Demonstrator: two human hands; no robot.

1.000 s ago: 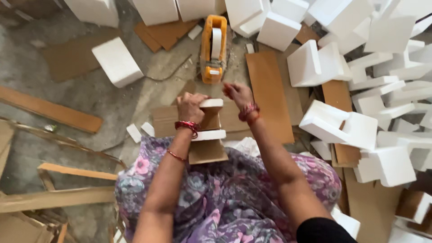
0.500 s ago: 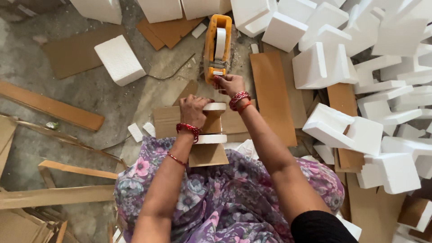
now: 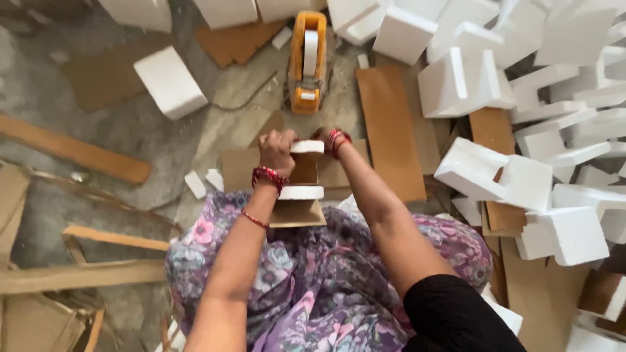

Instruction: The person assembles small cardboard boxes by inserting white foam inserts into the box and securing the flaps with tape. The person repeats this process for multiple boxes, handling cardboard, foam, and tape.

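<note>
1. Squarely over the lap, both hands at work on one small bundle [image 3: 301,175] – brown cardboard pieces sandwiched between white foam blocks, one foam piece at the top end, another lower down
2. Left hand [image 3: 276,151] closed around the upper left side of the bundle, fingers curled tight, red bangles at the wrist
3. Right hand [image 3: 324,138] mostly hidden behind the top foam block; pressed against the bundle's far end, but how far closed cannot be told
4. Bundle held just above the flowered fabric of the lap, its lower cardboard edge resting near the knees, close in front of the orange tape dispenser [image 3: 307,62] standing on the floor [image 3: 130,143]
5. Judged from this: pieces already stacked and aligned, gripped together; no strip of tape visibly drawn across them, so binding looks not yet done – or too small to make out
6. Dispenser untouched, a little beyond the hands
7. Plenty left around: a big heap of loose foam blocks [image 3: 521,98] to the right, flat cardboard sheets [image 3: 390,130] on the floor, a single foam block [image 3: 169,81] off to the left
</note>
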